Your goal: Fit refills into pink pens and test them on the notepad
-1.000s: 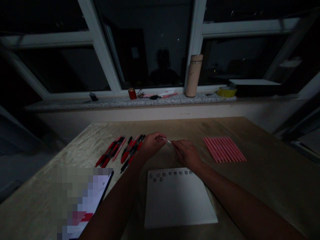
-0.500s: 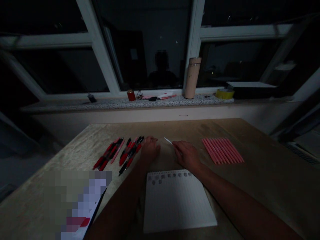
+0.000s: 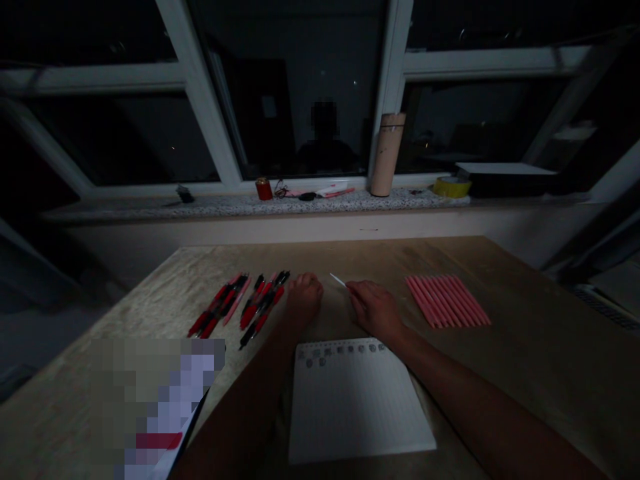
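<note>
My right hand [image 3: 376, 307] is closed around a thin white stick [image 3: 337, 279], perhaps a pen refill, whose bare end points up and to the left. Left of it, my left hand [image 3: 305, 298] rests on the table with its fingers curled in; whatever may be inside them is hidden. Just beyond that hand on the left lie red and black pens [image 3: 263, 303] in a loose group, with a second group of pens [image 3: 219, 307] further left. A spiral notepad [image 3: 363, 407] with small round drawings along its top lies between my forearms.
A row of pink pencil-like sticks [image 3: 447, 301] lies to the right on the table [image 3: 520, 373]. At the lower left is a blurred-out flat item [image 3: 175, 407]. The windowsill behind holds a tall flask [image 3: 388, 157], yellow tape [image 3: 451, 187] and a small red can [image 3: 263, 189].
The fingers of my left hand have curled inward from a more stretched position. My right hand keeps its hold on the white stick. The view has shifted slightly.
</note>
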### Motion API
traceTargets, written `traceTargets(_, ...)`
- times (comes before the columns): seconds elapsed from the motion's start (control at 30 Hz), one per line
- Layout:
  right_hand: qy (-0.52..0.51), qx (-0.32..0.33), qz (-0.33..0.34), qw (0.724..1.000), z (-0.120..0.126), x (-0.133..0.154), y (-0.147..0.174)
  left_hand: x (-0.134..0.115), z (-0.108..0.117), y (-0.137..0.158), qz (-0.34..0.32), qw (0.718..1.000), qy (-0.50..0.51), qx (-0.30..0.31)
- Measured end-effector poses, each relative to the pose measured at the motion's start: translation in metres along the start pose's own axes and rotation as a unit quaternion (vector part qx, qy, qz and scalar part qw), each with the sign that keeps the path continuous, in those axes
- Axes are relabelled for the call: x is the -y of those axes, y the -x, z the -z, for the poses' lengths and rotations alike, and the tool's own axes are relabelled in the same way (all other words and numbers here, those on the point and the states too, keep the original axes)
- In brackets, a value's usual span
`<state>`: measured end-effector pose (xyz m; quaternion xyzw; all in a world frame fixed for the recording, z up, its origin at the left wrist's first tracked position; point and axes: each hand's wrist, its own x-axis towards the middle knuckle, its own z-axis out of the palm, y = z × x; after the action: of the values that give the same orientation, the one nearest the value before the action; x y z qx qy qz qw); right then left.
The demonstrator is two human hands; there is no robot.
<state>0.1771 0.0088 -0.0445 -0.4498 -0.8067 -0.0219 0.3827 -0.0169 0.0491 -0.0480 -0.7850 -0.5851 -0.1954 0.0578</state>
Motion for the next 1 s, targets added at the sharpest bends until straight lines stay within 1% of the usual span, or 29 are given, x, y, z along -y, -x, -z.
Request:
traceTargets(0.07,-0.001,-0.002,-0.001,1.0,-0.001,-0.001,0.001,-0.003,0.003,-0.001,-0.009,0.998,0.058,-0.015)
traceTargets(0.13,0.0,0.001,-0.002,1.0,-0.002,-0.002,0.001,-0.005,0.009,-0.004,-0.008,0.986,0.162,-0.04)
traceTargets(0.17,0.003,0.004,-0.004,1.0,-0.001,-0.002,0.001,-0.007,0.011,-0.005,0.003,0.973,0.225,-0.051)
traceTargets(0.23,0.016,0.011,-0.014,1.0,0.0,-0.002,0.0,-0.008,0.015,-0.008,0.046,0.935,0.344,-0.068)
traceTargets(0.3,0.041,0.021,-0.034,0.998,0.002,0.0,0.0,-0.007,0.016,-0.009,0.086,0.899,0.423,-0.078)
traceTargets(0.33,0.057,0.027,-0.046,0.997,0.004,0.001,-0.001,-0.006,0.015,-0.01,0.097,0.887,0.444,-0.079)
traceTargets(0.4,0.089,0.043,-0.068,0.993,0.006,0.003,-0.001,-0.005,0.014,-0.009,0.104,0.877,0.462,-0.08)
traceTargets(0.5,0.126,0.069,-0.088,0.986,0.009,0.005,-0.002,-0.005,0.012,-0.008,0.1,0.88,0.457,-0.079)
traceTargets(0.57,0.139,0.083,-0.09,0.983,0.01,0.007,-0.003,-0.006,0.013,-0.007,0.091,0.886,0.447,-0.083)
traceTargets(0.7,0.145,0.104,-0.09,0.98,0.012,0.008,-0.003,-0.007,0.014,-0.006,0.079,0.894,0.431,-0.088)
traceTargets(1.0,0.153,0.128,-0.102,0.975,0.013,0.01,-0.005,-0.008,0.016,-0.005,0.064,0.898,0.428,-0.076)
